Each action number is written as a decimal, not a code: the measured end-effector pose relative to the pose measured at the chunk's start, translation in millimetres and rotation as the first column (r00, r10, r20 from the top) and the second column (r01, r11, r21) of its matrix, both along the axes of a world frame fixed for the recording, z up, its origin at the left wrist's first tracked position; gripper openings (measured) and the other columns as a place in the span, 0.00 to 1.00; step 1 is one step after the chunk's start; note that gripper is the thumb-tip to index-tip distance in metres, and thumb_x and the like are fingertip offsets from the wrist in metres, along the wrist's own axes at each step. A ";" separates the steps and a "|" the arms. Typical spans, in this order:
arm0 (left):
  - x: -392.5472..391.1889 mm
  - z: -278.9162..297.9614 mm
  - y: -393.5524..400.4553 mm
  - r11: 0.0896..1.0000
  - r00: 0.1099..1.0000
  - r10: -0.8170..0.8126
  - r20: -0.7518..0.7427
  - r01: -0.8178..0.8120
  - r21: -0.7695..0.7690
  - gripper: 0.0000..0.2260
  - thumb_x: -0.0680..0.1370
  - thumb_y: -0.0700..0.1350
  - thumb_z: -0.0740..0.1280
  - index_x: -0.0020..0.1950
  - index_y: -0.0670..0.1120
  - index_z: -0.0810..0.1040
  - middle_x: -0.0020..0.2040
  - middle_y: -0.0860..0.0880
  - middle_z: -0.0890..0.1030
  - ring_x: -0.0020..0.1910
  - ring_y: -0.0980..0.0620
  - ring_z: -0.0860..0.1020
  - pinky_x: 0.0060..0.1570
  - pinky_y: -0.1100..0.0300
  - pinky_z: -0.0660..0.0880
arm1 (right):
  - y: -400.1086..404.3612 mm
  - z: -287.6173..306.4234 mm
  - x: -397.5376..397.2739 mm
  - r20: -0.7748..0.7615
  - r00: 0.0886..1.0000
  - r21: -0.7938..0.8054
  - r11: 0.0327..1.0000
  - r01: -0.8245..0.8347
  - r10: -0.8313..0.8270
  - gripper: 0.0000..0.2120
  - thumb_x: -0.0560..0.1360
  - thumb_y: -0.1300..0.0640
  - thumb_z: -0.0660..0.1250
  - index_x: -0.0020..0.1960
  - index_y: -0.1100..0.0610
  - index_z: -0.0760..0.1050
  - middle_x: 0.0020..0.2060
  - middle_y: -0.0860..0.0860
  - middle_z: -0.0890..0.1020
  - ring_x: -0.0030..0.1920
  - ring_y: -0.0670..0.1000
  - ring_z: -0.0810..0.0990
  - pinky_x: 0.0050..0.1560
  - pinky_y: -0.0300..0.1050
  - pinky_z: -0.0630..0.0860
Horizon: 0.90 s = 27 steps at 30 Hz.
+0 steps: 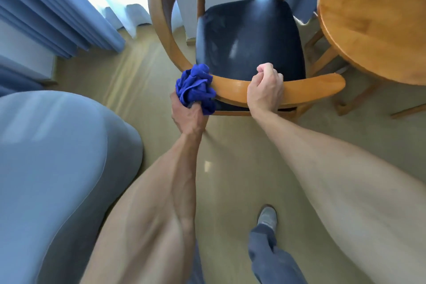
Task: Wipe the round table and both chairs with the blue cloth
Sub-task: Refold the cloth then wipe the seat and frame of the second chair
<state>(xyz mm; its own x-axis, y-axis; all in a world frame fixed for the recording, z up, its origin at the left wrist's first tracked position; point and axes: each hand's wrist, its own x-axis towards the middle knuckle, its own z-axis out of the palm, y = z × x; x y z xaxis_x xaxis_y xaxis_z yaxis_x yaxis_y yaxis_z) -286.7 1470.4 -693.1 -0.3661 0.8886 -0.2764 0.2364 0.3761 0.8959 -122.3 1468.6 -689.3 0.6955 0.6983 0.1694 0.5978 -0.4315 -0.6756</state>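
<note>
Blue cloth (196,89) is bunched into a loose wad in my left hand (187,115), fingers curled round its lower folds, and pressed against the curved wooden backrest (232,87) of the chair (251,39), at the rail's left bend above the near-left corner of the black seat. It looks soft and light, the sort of fabric that crumples and takes the shape of whatever it meets, so I judge it will wrap the rounded rail well; a grip low in the wad, as I have it, leaves the upper folds free to do the rubbing. It may shed folds and slip out if I hold too loosely.

My right hand (265,86) clasps the same rail near its middle, thumb up and fingers wrapped over the top, which I judge steadies the chair. The wood looks glossy and hard, the seat smooth and shiny.

The round table (373,21) stands just beside the chair on the right. Blue curtains (57,14) hang at the left, and my shoe (267,217) is on the pale floor (230,168).
</note>
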 end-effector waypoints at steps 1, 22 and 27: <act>-5.3 2.4 10.9 1.000 1.000 0.014 0.012 -0.015 0.010 0.22 0.72 0.40 0.65 0.66 0.50 0.72 0.48 0.55 0.78 0.46 0.52 0.76 0.47 0.65 0.71 | 8.2 -0.2 -11.3 -0.007 1.000 0.002 1.000 -0.010 0.010 0.11 0.80 0.59 0.57 0.54 0.55 0.77 0.46 0.51 0.83 0.47 0.51 0.76 0.47 0.50 0.77; -115.9 3.9 253.6 0.944 0.950 -0.220 0.221 0.264 -0.197 0.22 0.71 0.39 0.59 0.63 0.52 0.78 0.53 0.50 0.82 0.54 0.48 0.79 0.57 0.55 0.75 | 226.2 11.5 -150.5 -0.431 0.853 -0.416 0.904 0.100 -0.293 0.12 0.78 0.59 0.56 0.50 0.57 0.78 0.45 0.51 0.79 0.46 0.55 0.76 0.43 0.43 0.70; -118.5 -1.1 300.5 0.927 0.935 -0.277 0.220 0.321 -0.195 0.23 0.70 0.39 0.58 0.62 0.52 0.78 0.48 0.52 0.81 0.48 0.51 0.78 0.54 0.56 0.75 | 241.7 7.7 -139.1 -0.616 0.666 -0.582 0.813 -0.023 -0.421 0.06 0.73 0.57 0.62 0.40 0.56 0.75 0.33 0.51 0.77 0.34 0.53 0.74 0.37 0.42 0.69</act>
